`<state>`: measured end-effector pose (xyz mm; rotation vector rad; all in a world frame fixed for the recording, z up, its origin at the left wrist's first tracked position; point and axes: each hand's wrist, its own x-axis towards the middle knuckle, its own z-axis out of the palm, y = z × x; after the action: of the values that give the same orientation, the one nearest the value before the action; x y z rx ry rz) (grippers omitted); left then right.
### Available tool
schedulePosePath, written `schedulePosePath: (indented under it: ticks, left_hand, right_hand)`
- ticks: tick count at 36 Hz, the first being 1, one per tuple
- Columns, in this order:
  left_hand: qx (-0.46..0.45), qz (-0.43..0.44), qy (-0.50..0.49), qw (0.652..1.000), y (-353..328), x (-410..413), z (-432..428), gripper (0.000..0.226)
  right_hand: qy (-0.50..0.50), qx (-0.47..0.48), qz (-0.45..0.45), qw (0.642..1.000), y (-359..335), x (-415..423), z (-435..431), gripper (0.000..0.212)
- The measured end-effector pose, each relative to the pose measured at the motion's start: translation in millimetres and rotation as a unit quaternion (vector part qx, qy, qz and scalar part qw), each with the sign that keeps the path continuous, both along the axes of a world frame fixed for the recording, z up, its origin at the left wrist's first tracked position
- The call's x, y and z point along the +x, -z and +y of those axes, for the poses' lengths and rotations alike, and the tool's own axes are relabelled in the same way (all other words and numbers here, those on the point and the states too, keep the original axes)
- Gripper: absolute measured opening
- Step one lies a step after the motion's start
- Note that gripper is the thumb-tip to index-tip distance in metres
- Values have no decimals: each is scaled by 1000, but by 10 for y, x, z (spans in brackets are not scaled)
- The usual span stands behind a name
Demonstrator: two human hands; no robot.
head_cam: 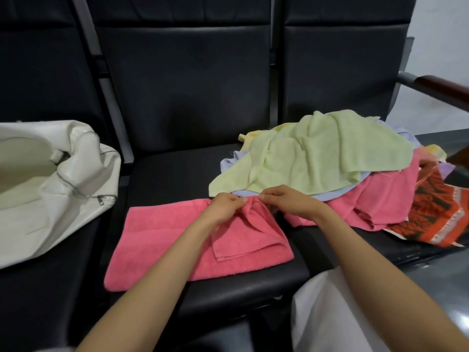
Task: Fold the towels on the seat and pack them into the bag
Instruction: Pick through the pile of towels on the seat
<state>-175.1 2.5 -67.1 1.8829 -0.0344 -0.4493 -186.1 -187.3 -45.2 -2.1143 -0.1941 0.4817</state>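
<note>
Your left hand (pixel 224 208) and right hand (pixel 286 203) both pinch the far edge of the pink towel (pixel 162 240), spread on the seat (pixel 253 280). Match corners before creasing; the bag (pixel 63 179) waits left.

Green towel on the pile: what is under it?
A blue cloth and a yellow cloth peek out under the green towel, above a pink towel. Anything deeper is covered.

black padded seats (pixel 185 80), wooden armrest (pixel 441 88), pale wall (pixel 441 34)
</note>
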Motion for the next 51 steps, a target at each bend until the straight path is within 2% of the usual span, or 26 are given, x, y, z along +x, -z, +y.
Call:
schedulePosePath:
  ticks: [3,6,10,13,19,21,22,24,26,27,29,32,35,37,42,46,48,50,51]
  left_hand:
    - [11,-113,-54,992,4,-69,8,16]
    - [46,-212,-33,976,-46,-176,-7,9]
    - [165,-258,-12,952,-14,-206,-11,26]
    - [198,-258,-3,945,-3,-194,8,16]
    - [125,-215,-32,968,-118,-202,3,8]
    - [74,-192,-33,978,-173,-194,-17,9]
    - [38,-173,-38,983,-199,-188,-30,11]
    - [-55,-109,-58,991,-248,-179,-39,18]
    - [-78,-83,-78,990,-256,-159,9,23]
    - [-43,-93,-81,991,-246,-148,53,24]
    - [103,-120,-66,985,-210,-123,176,25]
    - [313,-106,2,944,-168,-149,364,23]
    - [401,-62,69,911,-155,-244,439,17]
    - [417,-48,79,904,-135,-289,443,22]
    - [355,-27,40,934,-83,-290,392,44]
    - [290,-7,6,957,-88,-261,386,35]
    - [211,20,-19,977,-85,-243,374,34]
    - [104,63,-45,992,-92,-236,357,37]
    - [68,78,-54,993,-99,-235,350,37]
  right_hand:
    - [13,54,36,998,-22,-28,17,29]
    - [17,72,37,997,-29,-25,48,30]
    - [0,81,42,996,-47,-51,85,27]
    - [-2,66,32,997,-50,-51,73,25]
    - [-23,60,-8,998,-43,-54,39,20]
    - [-16,50,-42,998,-35,-41,50,11]
    - [8,40,-67,997,-37,-24,53,4]
    - [94,-22,-130,987,-38,27,28,13]
    - [163,-119,-168,965,-13,70,-52,21]
    - [178,-167,-175,954,14,86,-99,24]
    - [174,-224,-168,944,62,86,-150,25]
    - [99,-226,-157,956,69,35,-83,21]
    - [-5,-208,-145,967,22,-26,33,20]
    - [-71,-197,-130,969,13,-76,107,16]
    - [-145,-163,-67,974,7,-224,267,31]
    - [-205,-227,-91,948,43,-262,338,55]
    - [-187,-242,-95,947,71,-263,345,50]
    - [-118,-242,-106,957,73,-249,334,31]
    - [-79,-251,-121,957,70,-231,310,32]
